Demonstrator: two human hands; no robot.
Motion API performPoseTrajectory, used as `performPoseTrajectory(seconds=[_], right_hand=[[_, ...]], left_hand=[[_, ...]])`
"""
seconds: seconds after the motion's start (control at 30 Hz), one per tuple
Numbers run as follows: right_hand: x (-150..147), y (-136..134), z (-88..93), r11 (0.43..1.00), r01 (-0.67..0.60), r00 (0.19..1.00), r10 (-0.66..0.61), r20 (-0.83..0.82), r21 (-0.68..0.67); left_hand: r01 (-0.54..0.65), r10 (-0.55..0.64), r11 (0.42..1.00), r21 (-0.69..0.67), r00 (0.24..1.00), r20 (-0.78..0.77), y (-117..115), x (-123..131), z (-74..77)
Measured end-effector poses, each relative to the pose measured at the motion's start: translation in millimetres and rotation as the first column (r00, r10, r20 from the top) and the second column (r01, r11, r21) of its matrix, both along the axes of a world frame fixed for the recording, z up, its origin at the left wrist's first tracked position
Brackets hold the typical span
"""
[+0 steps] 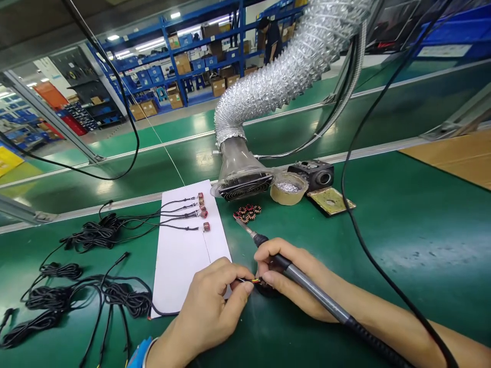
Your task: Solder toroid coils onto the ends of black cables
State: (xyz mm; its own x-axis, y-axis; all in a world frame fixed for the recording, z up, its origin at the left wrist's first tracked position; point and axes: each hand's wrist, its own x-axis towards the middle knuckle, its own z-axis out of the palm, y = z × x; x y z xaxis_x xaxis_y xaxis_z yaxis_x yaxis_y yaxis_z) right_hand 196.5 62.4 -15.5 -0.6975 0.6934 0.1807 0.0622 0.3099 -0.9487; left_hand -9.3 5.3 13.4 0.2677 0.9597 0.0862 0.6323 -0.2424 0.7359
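**Green bench mat (402, 230): wire end sits below iron tip, between both hands**

Blue shelving (164, 61) w/ cartons fills the far bg, co-worker (271, 41) standing at its R end. L to R on the mat: loose black cable bundles (95, 232), then white paper sheet (180, 276) w/ a row of wired toroid coils (203, 212) near its far end. L hand (205, 306) pinches a thin wire (249, 280) btwn thumb and fingers, tight narrow grip, red/yellow leads pointing R. Wire's long axis runs roughly across the view, its end just by the R-hand fingertips, so R hand is nearer. R hand (291, 273) closes on a soldering iron (314, 294) in a pen grip. Iron's axis runs from lower R to upper L, its tip (240, 221) well above the wire, next to a small pile of toroid cores (247, 212). Dark lump (264, 290) under the wire, prob a coil, view too poor to tell. Further R: fume extractor hood (241, 176) on foil hose (276, 76), tape roll (288, 187), black box (312, 174), brass plate (330, 201).
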Motion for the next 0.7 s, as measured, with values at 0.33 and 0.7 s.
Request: performPoseTrajectory(seconds=[0.33,0.7], right_hand=[[4.5,-5.0,2.3,0.967,0.004,0.996,-0.026,0.084,0.255],[2.3,-10.7,5.0,0.975,0.028,0.991,-0.055,0.12,0.222]], left_hand=[[0.126,-0.097,0.981,0.15,0.978,-0.186,-2.5,1.2,-10.2],[0.126,-0.072,0.959,0.255,0.974,-0.213,-4.9,6.1,-15.1]])
